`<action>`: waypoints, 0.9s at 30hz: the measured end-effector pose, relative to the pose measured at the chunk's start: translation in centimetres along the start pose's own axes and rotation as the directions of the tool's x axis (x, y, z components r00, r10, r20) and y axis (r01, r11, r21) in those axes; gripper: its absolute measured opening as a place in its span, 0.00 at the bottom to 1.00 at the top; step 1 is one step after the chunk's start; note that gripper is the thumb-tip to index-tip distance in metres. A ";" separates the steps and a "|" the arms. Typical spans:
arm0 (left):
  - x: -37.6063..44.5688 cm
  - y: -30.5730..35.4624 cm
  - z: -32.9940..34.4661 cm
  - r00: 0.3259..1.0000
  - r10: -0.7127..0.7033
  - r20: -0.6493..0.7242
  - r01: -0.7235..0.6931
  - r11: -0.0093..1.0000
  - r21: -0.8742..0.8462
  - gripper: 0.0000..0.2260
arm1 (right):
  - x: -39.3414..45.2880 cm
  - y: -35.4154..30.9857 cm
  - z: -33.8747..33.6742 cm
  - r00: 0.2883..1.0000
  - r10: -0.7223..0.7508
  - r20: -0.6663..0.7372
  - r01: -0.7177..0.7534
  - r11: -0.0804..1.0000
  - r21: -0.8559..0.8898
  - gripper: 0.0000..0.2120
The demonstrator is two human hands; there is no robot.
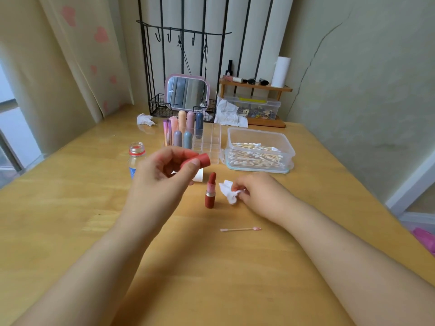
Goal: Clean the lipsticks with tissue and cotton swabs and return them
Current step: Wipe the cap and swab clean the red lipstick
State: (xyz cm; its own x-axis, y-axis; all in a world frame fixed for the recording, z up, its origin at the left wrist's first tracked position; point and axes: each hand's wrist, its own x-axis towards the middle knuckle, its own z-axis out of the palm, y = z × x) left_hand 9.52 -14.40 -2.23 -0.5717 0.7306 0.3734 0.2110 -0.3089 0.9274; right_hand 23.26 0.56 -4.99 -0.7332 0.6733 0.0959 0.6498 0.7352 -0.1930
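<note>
Left hand (162,175), raised above the table (70,208), pinches a red cap (197,160) between thumb and fingers. Right hand (256,194), resting low on the table, pinches a crumpled tissue (229,191) in its fingertips. Between the two hands an uncapped red lipstick (210,190) stands upright, just left of the tissue and apart from it. A used swab (240,229) with pink-stained tips lies on the table nearer the person than the right hand. Beyond the left hand: a clear organizer (207,140) holding capped lipsticks (182,130) on its left side, and an open bottle (136,158). Beyond the right hand: a clear tub (259,135) of clean swabs (254,154).
</note>
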 end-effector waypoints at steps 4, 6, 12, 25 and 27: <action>0.0 -0.2 -0.1 1.000 0.001 0.023 -0.001 1.000 0.010 0.05 | -1.7 0.0 -0.4 0.998 -0.054 -0.026 0.056 0.997 0.057 0.13; -0.1 -0.1 -0.1 0.999 0.017 0.037 -0.018 1.000 0.009 0.09 | -3.1 -0.4 -1.3 0.989 -0.089 -0.119 0.108 0.981 0.161 0.08; -0.4 -0.1 0.2 0.994 0.017 0.112 -0.015 1.000 -0.015 0.04 | -5.7 -0.7 -0.2 0.981 -0.174 0.084 0.163 0.979 0.126 0.03; -2.1 -2.8 2.4 0.871 0.077 0.485 -0.298 0.868 0.397 0.05 | -7.2 1.9 -2.0 0.962 0.179 -0.208 -0.065 0.886 0.460 0.08; -2.3 -3.6 2.7 0.813 0.052 0.580 -0.428 0.729 0.534 0.06 | -7.3 1.9 -2.0 0.954 0.206 -0.216 -0.066 0.851 0.521 0.09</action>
State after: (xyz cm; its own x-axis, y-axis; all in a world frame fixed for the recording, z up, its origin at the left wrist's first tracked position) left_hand 12.27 -13.33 -6.41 0.0061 0.9312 0.3645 0.8219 -0.2123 0.5286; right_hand 30.25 -2.78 -4.07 -0.5224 0.8113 0.2627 0.4970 0.5400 -0.6793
